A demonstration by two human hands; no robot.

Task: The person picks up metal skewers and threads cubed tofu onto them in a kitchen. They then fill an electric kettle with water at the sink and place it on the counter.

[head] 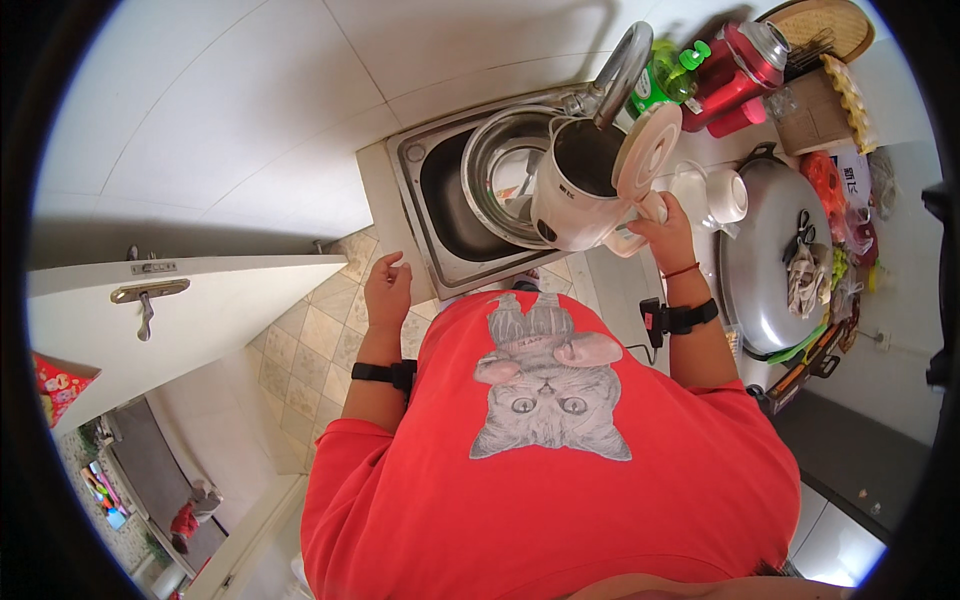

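Note:
My right hand [671, 234] grips the handle of a white electric kettle [574, 214], whose round lid [649, 150] stands raised on its hinge. The kettle is held over the right part of a stainless steel sink [442, 202], its open mouth under the end of the metal faucet [628, 67]. No water stream can be made out. Behind the kettle, a metal basin [480, 180] rests in the sink with something inside that is partly hidden. My left hand [388, 289] hangs beside the sink's left front edge, fingers loosely curled, holding nothing.
Right of the faucet stand a green pump bottle [667, 79] and a red thermos [739, 71]. White cups [726, 195] and a large metal lidded pan [772, 262], with scissors [805, 225] and a cloth on it, occupy the right counter. An open door [225, 300] is at left.

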